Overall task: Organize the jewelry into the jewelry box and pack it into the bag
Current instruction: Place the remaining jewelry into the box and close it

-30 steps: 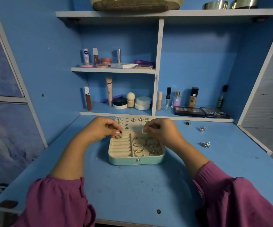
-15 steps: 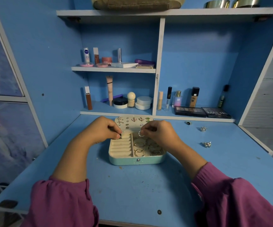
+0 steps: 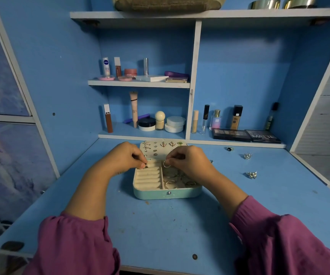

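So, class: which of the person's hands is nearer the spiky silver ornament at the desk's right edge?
Right. The right hand is over the jewelry box, nearer the ornament; the left hand is farther away.

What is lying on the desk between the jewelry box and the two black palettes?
In the head view, only a dark ring lies between the jewelry box and the palettes.
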A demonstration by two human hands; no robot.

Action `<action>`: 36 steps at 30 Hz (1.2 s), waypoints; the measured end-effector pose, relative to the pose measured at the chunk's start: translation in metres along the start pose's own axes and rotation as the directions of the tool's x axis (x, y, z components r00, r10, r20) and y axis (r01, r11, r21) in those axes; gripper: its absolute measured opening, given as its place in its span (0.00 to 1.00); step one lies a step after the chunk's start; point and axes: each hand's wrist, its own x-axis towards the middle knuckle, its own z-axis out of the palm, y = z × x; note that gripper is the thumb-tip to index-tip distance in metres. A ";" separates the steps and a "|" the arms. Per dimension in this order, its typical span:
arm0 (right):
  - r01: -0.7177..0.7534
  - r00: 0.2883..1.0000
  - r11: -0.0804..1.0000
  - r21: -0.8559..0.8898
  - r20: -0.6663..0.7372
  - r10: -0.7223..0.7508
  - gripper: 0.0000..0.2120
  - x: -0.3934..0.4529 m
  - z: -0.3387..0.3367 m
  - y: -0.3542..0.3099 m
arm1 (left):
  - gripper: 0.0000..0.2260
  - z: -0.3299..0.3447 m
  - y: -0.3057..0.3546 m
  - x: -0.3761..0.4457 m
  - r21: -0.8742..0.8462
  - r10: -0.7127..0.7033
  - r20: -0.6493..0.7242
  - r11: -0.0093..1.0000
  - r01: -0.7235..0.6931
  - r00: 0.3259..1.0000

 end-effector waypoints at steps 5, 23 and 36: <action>0.022 1.000 0.999 0.028 0.013 -0.022 0.02 0.003 0.006 -0.009 | 0.08 -0.001 0.002 -0.005 -0.065 0.033 -0.007 0.997 -0.034 0.999; 0.138 0.987 0.989 -0.058 0.090 -0.132 0.04 0.007 0.021 -0.015 | 0.08 0.001 0.004 -0.008 -0.079 0.009 0.123 0.997 0.001 0.992; 0.140 0.985 0.989 -0.058 0.111 -0.133 0.05 0.011 0.027 -0.017 | 0.05 0.001 0.008 -0.009 -0.060 -0.021 0.091 0.998 0.026 0.996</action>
